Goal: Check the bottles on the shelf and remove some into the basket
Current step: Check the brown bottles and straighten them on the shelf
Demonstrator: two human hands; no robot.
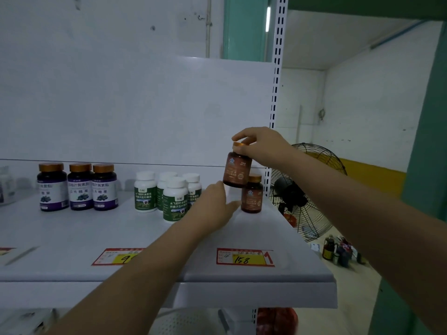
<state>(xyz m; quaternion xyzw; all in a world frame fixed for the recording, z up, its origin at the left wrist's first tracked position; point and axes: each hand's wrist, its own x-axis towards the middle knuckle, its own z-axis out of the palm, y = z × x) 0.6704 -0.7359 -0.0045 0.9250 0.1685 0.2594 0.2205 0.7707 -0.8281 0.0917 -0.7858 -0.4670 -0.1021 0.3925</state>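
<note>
My right hand point(263, 147) grips the gold cap of a brown bottle point(237, 171) and holds it lifted above the white shelf point(254, 279), slightly tilted. A second brown bottle point(252, 198) stands on the shelf just below and behind it. My left hand point(214, 206) lies on the shelf with fingers stretched out toward the standing brown bottle, its fingertips close to the bottle's base. Left of it stand several white-capped green-label bottles point(175, 199) and three dark purple-label bottles point(78, 187) with gold caps.
Two red and yellow price tags point(245, 257) sit on the shelf's front edge. A black floor fan point(300, 192) stands to the right beyond the shelf post, with small bottles point(338, 250) on the floor. A white basket rim point(179, 317) shows below the shelf.
</note>
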